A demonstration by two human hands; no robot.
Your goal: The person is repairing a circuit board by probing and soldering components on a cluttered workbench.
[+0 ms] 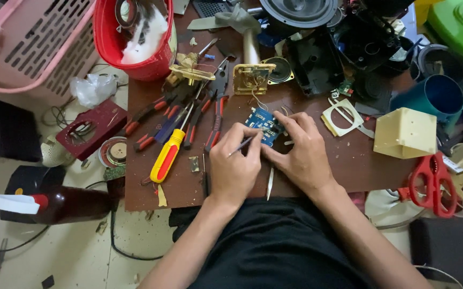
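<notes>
Blue circuit board lies flat on the brown tabletop just above both hands, R hand pinching its lower-right edge, L hand gripping a thin probe w/ long axis angled up-right, tip at the board's left edge.

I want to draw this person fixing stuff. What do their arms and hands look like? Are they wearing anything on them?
Both arms are bare up to the picture's edge: no sleeves show. The left hand and right hand wear no gloves, and no rings, watch or bracelets are visible. Black clothing covers the lap.
</notes>
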